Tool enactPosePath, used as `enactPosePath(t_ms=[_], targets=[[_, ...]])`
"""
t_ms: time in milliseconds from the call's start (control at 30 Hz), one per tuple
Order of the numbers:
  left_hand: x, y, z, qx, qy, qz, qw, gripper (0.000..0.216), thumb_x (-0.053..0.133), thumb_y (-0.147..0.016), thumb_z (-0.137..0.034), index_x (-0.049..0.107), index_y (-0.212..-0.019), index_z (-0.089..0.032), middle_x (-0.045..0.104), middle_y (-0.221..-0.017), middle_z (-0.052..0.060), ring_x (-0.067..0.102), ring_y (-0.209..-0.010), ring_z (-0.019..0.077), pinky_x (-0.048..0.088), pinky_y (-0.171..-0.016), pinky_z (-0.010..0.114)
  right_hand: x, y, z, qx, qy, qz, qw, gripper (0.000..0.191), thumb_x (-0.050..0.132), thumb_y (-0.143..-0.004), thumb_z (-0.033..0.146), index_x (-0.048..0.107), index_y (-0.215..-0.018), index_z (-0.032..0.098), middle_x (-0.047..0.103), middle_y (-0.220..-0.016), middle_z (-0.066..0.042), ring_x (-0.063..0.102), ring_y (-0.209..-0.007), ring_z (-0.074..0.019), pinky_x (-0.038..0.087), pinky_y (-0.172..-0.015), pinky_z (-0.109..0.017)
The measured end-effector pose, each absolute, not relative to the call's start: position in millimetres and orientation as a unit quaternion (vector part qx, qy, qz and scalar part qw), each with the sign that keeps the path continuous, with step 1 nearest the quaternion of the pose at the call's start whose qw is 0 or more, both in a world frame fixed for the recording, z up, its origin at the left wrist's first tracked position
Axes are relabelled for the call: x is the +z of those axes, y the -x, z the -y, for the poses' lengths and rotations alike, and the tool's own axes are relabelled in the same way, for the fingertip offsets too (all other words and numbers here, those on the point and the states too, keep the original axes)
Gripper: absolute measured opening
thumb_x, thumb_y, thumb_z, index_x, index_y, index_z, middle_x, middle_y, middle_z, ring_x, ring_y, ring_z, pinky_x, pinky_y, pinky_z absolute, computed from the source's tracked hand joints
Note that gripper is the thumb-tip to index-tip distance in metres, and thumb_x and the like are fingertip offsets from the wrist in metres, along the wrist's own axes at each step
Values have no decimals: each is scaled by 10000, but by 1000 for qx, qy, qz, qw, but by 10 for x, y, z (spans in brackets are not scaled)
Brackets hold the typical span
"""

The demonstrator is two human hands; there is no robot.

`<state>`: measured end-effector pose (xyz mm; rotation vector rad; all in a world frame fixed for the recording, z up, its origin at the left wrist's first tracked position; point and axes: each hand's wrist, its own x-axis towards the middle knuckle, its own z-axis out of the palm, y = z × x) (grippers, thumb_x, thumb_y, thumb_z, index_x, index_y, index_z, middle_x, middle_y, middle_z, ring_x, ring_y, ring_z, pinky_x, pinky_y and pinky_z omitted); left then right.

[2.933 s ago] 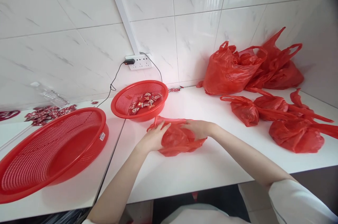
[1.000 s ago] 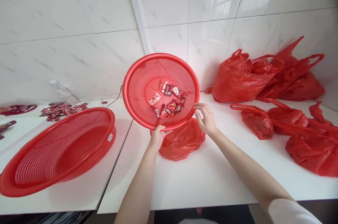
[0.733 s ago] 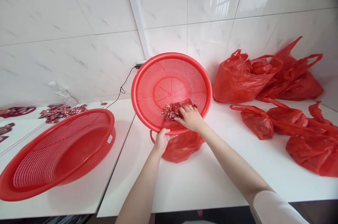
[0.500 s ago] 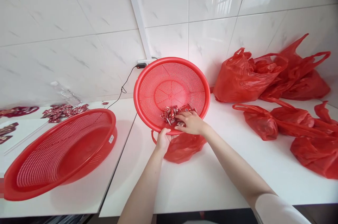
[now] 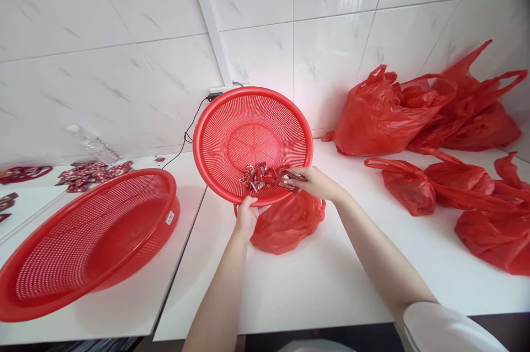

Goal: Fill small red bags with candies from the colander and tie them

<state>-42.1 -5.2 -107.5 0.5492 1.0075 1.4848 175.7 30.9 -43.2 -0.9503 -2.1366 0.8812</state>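
Observation:
A round red plastic basket (image 5: pixel 219 120) with perforated walls is tilted towards me above the table. My left hand (image 5: pixel 247 216) is closed on its lower rim, thumb on top. Small red and brown wrapped packets (image 5: pixel 254 177) lie gathered at the lower side of the basket. At the right part of the rim, my right hand (image 5: pixel 311 182) is closed around a few of these packets, its fingers pointing left into the basket. Under the basket sits a red plastic bag (image 5: pixel 285 230), partly hidden by it; what it holds cannot be made out.
A larger red basket (image 5: pixel 124 233) leans at the left. Behind it lie a pile of small red packets (image 5: pixel 89 175) and a clear plastic bottle (image 5: pixel 94 145). Filled red bags (image 5: pixel 381 114) stand against the wall at right, with smaller tied bags (image 5: pixel 408 189) before them. A black cable (image 5: pixel 185 139) runs behind.
The tilted basket has shifted slightly left in view. My right hand has moved from the packets inside towards the right rim, and packets now show in its fingers.

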Motion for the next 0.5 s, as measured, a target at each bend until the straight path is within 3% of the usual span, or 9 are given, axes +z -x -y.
enactPosePath(t_ms=[300,500], targets=[[-1105,397,42,647,-252,-428,578,304,616,-562,-180,651,-856,-112,724,-839,74,690,-874,279,580,-780,442,-540,-1730,-333,386,328,811,293,389,708,-786,371,667,-1139,214,712,-1076,-48,665,-988,-206,515,-890,-332],[-1073,378,89,627,-286,-406,600,315,615,-609,-165,668,-916,-121,728,-901,77,678,-966,301,567,-842,465,-490,-1671,-297,207,387,825,356,305,506,-945,373,630,-1165,202,651,-1211,-95,610,-1103,-217,461,-980,-395]])
